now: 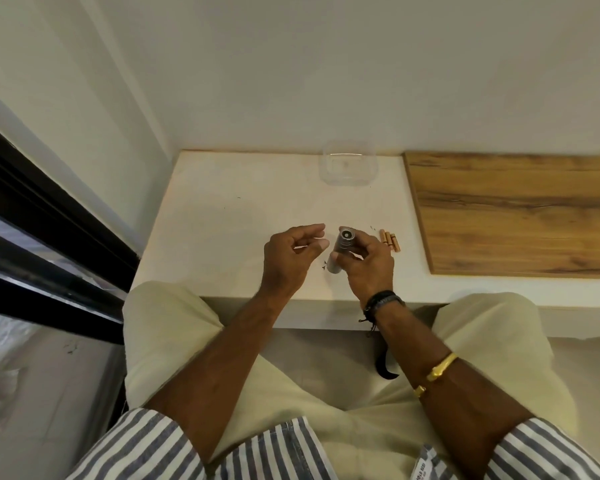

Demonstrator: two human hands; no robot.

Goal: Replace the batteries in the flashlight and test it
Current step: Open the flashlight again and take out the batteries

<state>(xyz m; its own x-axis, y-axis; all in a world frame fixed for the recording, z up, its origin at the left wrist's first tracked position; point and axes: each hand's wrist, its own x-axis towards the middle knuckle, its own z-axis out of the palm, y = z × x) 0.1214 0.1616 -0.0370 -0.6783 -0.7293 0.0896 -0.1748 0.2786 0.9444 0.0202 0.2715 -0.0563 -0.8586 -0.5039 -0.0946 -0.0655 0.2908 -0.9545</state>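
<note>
Striped blue-white shirt (278, 452) at the bottom edge, pale trousers (174, 341) above it, person seated with knees up to the desk (229, 202) edge. Both forearms reach forward over the lap; gold bangle (439, 370) on the right forearm, dark bands (383, 301) at the right wrist, a black strap (383, 367) hanging below it. Right hand (369, 263) just over the near desk edge, fingers wrapped around the grey flashlight (342, 247), holding it tilted with one round end facing up toward the camera; whether that end is the lens or the open battery end is unclear. Left hand (291, 256) at 9 o'clock of the flashlight, just beside it, not touching; fingers loosely curled, thumb and forefinger a narrow gap apart, nothing visible between them. Small dark specks on the desk under the hands. Gold-coloured batteries (390, 239) lie side by side on the desk at 3 o'clock of the flashlight, just past the right-hand fingers; count looks like three, not certain. Wood-grain panel (516, 213) further out at 3 o'clock. Clear plastic container (349, 168) at 12 o'clock, far desk edge, against the white wall (326, 64). Dark window frame (49, 216) along the left at 9 o'clock.
</note>
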